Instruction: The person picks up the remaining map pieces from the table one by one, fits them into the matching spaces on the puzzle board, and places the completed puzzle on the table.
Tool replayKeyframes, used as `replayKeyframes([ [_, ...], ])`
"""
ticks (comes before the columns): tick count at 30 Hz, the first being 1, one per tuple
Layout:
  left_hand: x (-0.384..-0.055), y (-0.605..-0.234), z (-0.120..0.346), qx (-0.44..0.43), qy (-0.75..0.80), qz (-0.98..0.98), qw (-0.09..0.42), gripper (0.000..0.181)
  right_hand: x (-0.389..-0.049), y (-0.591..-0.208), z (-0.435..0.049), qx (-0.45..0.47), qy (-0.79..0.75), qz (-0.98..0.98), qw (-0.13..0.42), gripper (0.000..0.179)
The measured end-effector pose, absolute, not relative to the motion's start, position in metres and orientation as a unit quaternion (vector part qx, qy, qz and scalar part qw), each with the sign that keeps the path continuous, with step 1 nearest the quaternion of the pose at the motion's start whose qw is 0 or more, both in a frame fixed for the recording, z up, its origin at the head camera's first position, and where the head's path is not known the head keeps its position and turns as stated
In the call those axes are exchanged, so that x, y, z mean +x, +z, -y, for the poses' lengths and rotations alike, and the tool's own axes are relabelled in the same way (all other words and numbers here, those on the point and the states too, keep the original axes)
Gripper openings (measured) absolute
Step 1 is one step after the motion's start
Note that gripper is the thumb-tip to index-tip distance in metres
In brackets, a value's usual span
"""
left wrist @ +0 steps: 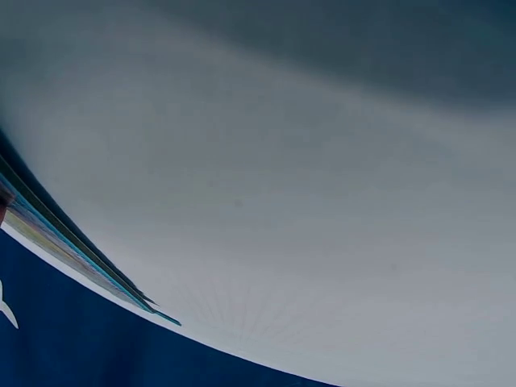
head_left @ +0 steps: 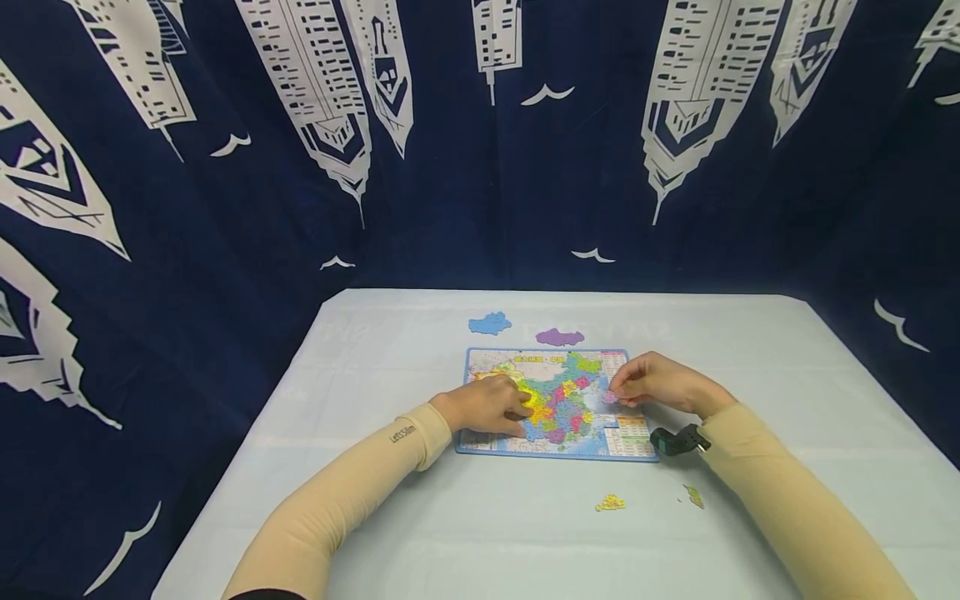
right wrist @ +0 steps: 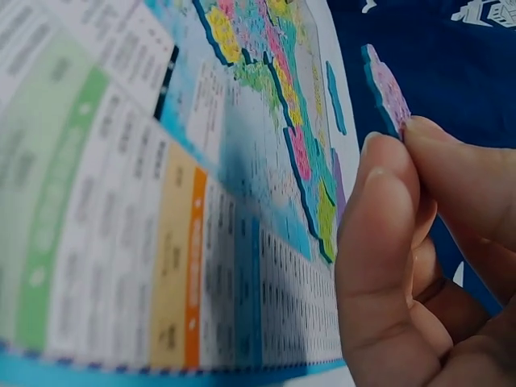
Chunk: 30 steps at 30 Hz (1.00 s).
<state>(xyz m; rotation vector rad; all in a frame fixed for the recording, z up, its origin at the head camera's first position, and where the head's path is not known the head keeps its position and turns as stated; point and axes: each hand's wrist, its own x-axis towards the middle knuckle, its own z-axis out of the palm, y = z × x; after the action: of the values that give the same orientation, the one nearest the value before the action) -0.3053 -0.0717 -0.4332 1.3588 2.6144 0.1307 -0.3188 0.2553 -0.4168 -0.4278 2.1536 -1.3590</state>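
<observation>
A map puzzle board (head_left: 525,447) with colourful pieces set in it lies on the table. My right hand (head_left: 660,382) is over the board's right side, a pink-purple puzzle piece (right wrist: 387,89) pinched between thumb and fingertips. In the right wrist view that piece is tilted up, apart from the board. My left hand (head_left: 487,406) rests on the board's left part, covering some of the map; its fingers lie loosely bent, with nothing seen in them. Only the board's edge (left wrist: 97,262) shows in the left wrist view.
Beyond the board lie a blue piece (head_left: 490,323) and a purple piece (head_left: 560,337). Nearer me are a yellow piece (head_left: 611,502) and a greenish piece (head_left: 693,497). The white table (head_left: 465,533) ends at a dark blue curtain (head_left: 495,208).
</observation>
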Motion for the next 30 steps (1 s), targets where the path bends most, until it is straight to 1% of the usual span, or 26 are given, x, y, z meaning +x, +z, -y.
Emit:
replayKeyframes([
  [14, -0.306, -0.432, 0.071, 0.460, 0.046, -0.881, 0.097, 0.042, -0.338, -0.420, -0.236, -0.143, -0.491, -0.812, 0.282, 0.016],
  [23, -0.308, -0.434, 0.071, 0.462, 0.049, -0.881, 0.094, 0.043, -0.341, -0.424, -0.225, -0.144, -0.485, -0.816, 0.279, 0.018],
  [30, -0.307, -0.434, 0.072, 0.458, 0.044, -0.883, 0.089, 0.044, -0.344, -0.427, -0.219, -0.141, -0.473, -0.825, 0.274, 0.015],
])
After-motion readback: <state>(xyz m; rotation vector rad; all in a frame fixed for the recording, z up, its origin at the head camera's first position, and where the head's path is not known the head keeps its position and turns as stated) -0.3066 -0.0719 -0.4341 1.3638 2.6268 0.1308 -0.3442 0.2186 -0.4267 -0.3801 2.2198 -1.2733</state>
